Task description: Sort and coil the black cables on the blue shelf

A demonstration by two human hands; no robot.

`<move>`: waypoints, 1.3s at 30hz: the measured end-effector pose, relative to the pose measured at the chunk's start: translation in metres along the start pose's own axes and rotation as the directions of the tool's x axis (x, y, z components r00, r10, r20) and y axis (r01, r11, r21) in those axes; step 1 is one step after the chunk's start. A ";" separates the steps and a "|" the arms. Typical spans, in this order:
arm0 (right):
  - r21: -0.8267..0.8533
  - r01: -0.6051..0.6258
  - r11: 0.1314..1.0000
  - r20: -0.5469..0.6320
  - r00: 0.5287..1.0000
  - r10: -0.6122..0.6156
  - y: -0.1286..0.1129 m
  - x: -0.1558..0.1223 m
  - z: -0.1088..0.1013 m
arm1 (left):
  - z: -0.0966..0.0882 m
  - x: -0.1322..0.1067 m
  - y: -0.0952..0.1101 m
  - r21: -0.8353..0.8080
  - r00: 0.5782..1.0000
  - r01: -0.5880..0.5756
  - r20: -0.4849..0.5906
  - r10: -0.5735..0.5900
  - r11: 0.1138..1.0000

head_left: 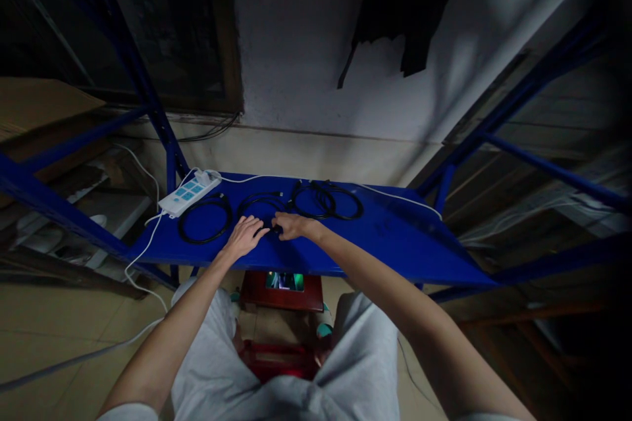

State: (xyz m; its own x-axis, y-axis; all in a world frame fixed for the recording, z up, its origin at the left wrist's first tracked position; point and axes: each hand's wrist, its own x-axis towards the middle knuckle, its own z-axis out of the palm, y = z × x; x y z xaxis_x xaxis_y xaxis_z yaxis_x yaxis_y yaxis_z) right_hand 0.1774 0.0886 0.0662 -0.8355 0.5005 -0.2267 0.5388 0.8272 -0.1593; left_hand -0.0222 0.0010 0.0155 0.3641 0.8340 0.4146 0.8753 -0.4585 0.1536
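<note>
On the blue worktop (395, 237), a black cable (261, 197) is being gripped by the curled fingers of the right hand (292, 225); alongside, the left hand (245, 235) is poised, fingers extended, any grip impossible to tell.

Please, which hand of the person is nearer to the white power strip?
The left hand. It is to the right of the white power strip and closer to the person; the right hand is farther right, beyond the left hand.
</note>
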 end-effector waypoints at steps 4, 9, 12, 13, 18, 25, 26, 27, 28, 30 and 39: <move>-0.245 -0.022 0.969 -0.186 0.982 -0.024 -0.015 0.001 0.010 | -0.002 -0.001 0.000 0.022 0.998 0.057 -0.028 -0.056 0.998; -0.381 0.076 0.921 -0.196 0.967 -0.161 -0.015 0.002 0.016 | -0.002 -0.001 -0.001 0.002 0.996 0.090 -0.006 -0.090 0.996; -0.430 0.133 0.893 -0.161 0.962 -0.221 -0.012 -0.002 0.018 | 0.002 0.000 -0.004 -0.016 0.997 0.065 0.036 -0.064 0.998; -0.437 0.150 0.887 -0.153 0.959 -0.238 -0.011 -0.003 0.018 | 0.003 0.000 -0.005 -0.016 0.997 0.060 0.046 -0.059 0.998; -0.521 0.213 0.827 -0.083 0.951 -0.298 -0.010 -0.008 0.014 | 0.008 0.001 -0.008 -0.002 0.996 0.056 0.070 -0.056 0.998; -0.440 0.238 0.866 -0.127 0.938 -0.323 -0.005 -0.016 0.007 | 0.002 0.002 -0.006 -0.025 0.992 0.065 0.105 -0.062 0.998; -0.400 0.205 0.893 -0.145 0.948 -0.283 -0.005 -0.017 0.010 | 0.001 0.002 -0.005 -0.036 0.992 0.067 0.113 -0.062 0.997; -0.355 0.163 0.920 -0.165 0.958 -0.234 -0.006 -0.017 0.013 | 0.000 0.003 -0.005 -0.045 0.991 0.066 0.120 -0.061 0.997; -0.303 0.112 0.946 -0.191 0.966 -0.176 -0.007 -0.018 0.018 | -0.001 0.003 -0.004 -0.052 0.991 0.065 0.123 -0.058 0.997; -0.166 -0.005 0.986 -0.267 0.963 -0.040 -0.011 -0.019 0.030 | -0.002 0.003 -0.004 -0.055 0.991 0.061 0.124 -0.053 0.997; 0.428 -0.207 0.880 -0.482 0.771 0.416 -0.024 -0.017 0.063 | -0.006 0.003 0.005 -0.029 0.989 0.020 0.150 -0.015 0.999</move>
State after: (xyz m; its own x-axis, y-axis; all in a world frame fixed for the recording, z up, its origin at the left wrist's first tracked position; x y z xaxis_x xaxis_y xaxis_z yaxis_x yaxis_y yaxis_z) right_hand 0.1859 0.0444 0.0135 -0.4723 0.8531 0.2216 0.6933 0.5148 -0.5043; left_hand -0.0186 -0.0006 0.0224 0.3944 0.8773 0.2734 0.8726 -0.4509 0.1881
